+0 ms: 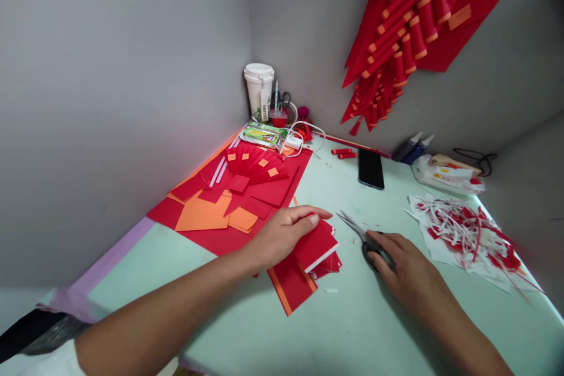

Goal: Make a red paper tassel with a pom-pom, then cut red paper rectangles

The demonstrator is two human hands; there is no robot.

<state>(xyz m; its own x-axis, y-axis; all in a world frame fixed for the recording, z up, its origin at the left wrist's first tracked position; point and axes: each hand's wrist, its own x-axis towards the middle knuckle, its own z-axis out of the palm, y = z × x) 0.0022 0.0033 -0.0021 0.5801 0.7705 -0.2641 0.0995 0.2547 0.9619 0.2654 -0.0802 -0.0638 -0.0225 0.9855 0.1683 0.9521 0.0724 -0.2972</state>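
Note:
My left hand (293,232) has its thumb on top of a red paper piece (316,241) with a white strip along its near edge; the fingers beyond are partly hidden. More red pieces (331,263) lie beneath it, over a red strip with orange edges (291,291). My right hand (399,264) grips black-handled scissors (359,229) low over the table, thumb and fingers at the handles. The blades point up-left towards the red paper, apart from it and nearly closed. A tiny white scrap (331,291) lies between the hands.
A folded red paper fan (259,164) and orange sheets (205,211) lie at left. Behind stand a white cup (259,91) and cables. A phone (371,168) and shredded paper (467,229) are at right. Red paper rolls (409,35) hang on the wall.

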